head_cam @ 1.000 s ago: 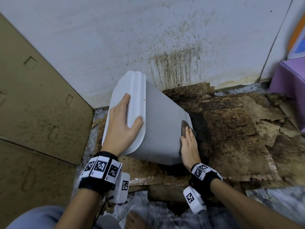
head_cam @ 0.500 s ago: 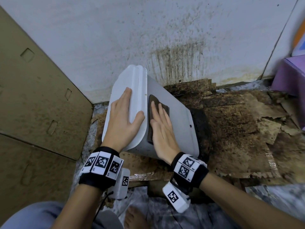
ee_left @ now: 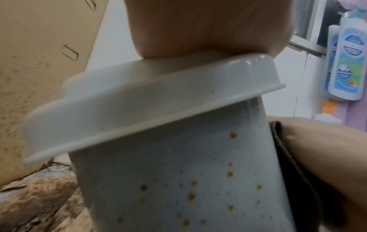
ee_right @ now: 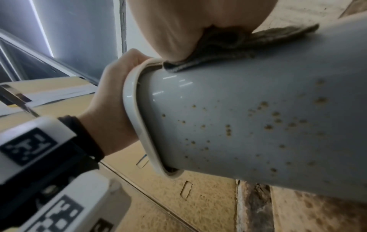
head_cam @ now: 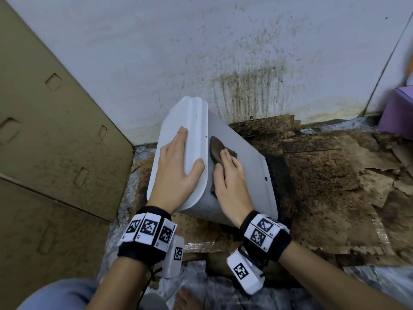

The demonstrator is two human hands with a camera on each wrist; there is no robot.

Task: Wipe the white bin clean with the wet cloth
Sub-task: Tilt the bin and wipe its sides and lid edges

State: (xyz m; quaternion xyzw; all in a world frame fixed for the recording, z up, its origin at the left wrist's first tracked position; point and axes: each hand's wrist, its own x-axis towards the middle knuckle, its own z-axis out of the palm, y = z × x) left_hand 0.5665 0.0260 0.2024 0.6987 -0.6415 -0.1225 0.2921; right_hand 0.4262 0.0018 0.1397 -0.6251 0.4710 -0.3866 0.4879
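Note:
The white bin (head_cam: pixel 252 175) lies tilted on its side, lid (head_cam: pixel 192 130) to the left and base to the right. My left hand (head_cam: pixel 178 166) rests flat on the lid, thumb at its rim. My right hand (head_cam: pixel 230 175) presses the dark wet cloth (head_cam: pixel 215 149) against the bin's upper side, just right of the lid rim. Brown specks dot the bin's near side (ee_left: pixel 190 196), also seen in the right wrist view (ee_right: pixel 268 125). There the cloth (ee_right: pixel 218 51) is squeezed under my right palm (ee_right: pixel 168 23), and my left hand (ee_right: pixel 111 102) cups the lid's edge.
A brown cardboard panel (head_cam: pixel 55 153) stands at the left. The white wall (head_cam: pixel 245 63) behind carries dark stains. Soaked, torn cardboard (head_cam: pixel 324 186) covers the floor to the right. A purple box (head_cam: pixel 397 115) sits far right. Bottles (ee_left: pixel 345 59) hang beyond the bin. A bare foot (head_cam: pixel 185 298) shows below.
My right hand has carried the cloth from the bin's base end up along its side to beside the lid rim. The left hand has stayed on the lid.

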